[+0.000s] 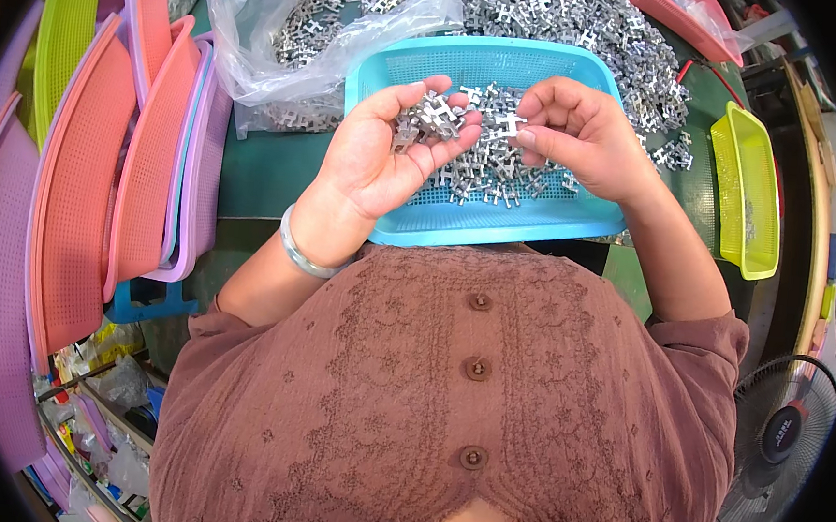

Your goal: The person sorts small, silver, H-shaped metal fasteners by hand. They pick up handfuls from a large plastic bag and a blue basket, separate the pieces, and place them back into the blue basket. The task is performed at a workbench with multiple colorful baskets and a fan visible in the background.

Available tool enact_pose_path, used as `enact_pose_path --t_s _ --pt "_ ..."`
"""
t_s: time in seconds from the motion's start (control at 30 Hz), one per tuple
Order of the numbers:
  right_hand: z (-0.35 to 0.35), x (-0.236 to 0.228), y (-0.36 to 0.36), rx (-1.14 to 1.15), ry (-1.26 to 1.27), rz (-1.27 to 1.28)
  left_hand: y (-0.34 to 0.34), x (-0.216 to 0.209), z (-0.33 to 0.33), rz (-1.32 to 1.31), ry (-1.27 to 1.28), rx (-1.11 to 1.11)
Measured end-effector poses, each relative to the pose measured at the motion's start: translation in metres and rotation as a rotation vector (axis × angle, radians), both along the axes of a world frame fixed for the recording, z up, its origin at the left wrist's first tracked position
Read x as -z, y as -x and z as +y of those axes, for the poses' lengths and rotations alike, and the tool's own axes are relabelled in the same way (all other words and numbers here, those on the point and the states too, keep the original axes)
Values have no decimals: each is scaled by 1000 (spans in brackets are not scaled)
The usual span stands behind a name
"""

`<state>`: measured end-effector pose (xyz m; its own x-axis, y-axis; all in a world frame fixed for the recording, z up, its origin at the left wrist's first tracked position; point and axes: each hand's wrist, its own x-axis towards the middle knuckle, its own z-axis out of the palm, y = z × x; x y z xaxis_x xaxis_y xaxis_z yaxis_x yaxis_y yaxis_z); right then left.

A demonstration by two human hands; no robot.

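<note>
My left hand (359,165) is cupped palm up over the blue basket (440,229), cradling a handful of small H-shaped metal parts (433,117) in its curled fingers. Beside it, my right hand (591,142) pinches a single H-shaped metal part (509,126) between thumb and fingers. Beneath both hands, a loose layer of the same silvery parts (482,180) covers the middle of the perforated basket. Part of that layer is hidden by my hands.
A large heap of metal parts (589,35) lies behind the basket on the green table (273,183). Left of it is a clear plastic bag (241,16) with more parts. Stacked coloured baskets (78,198) crowd the left; a yellow-green basket (748,192) and a fan (782,432) stand right.
</note>
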<state>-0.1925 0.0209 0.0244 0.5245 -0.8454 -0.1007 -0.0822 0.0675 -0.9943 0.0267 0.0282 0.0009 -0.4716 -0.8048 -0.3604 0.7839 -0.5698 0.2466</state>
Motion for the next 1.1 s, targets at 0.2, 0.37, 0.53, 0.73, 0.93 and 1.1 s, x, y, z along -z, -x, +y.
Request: enact_pose_path --t_s 0.2,0.37,0.53,0.73,0.93,1.1 --pt "1 2 -2 44 45 2 0 4 -1 0 8 24" --pt "0 5 -1 70 118 16 1 6 -1 8 0 36" --pt "0 4 0 111 217 3 2 6 -1 16 -16 37" --pt "-1 5 1 136 326 16 2 6 -2 9 -16 43" --pt "-1 6 1 167 298 -3 2 7 -2 0 -11 35" --pt "-2 6 1 197 243 -49 2 7 -2 14 -23 36"
